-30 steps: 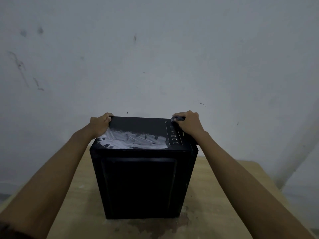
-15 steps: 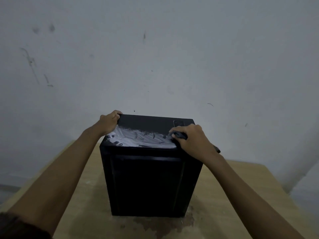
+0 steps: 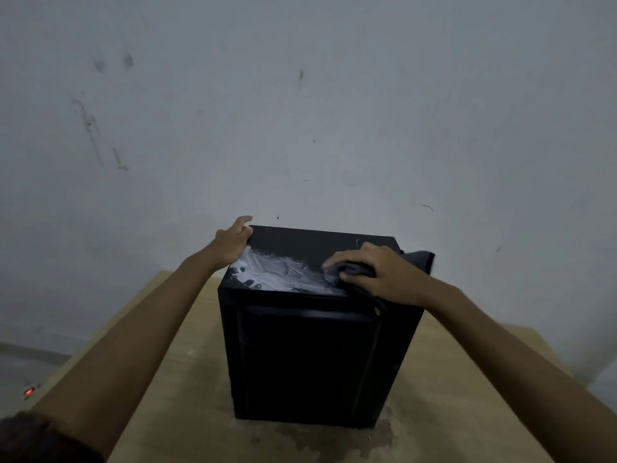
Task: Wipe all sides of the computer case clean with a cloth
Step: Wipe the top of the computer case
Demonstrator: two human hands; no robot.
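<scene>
In the frame's centre, the case (image 3: pixel 310 355) stands between both hands: left hand (image 3: pixel 232 242) grips its top corner, right hand (image 3: pixel 377 272) presses the cloth (image 3: pixel 355 270) on top.

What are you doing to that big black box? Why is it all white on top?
A person is cleaning a black computer case that stands on a wooden table. The right hand presses a dark cloth onto the top, at the edge of a white smear that is not wiped off yet. The left hand grips the far left corner of the top.
</scene>
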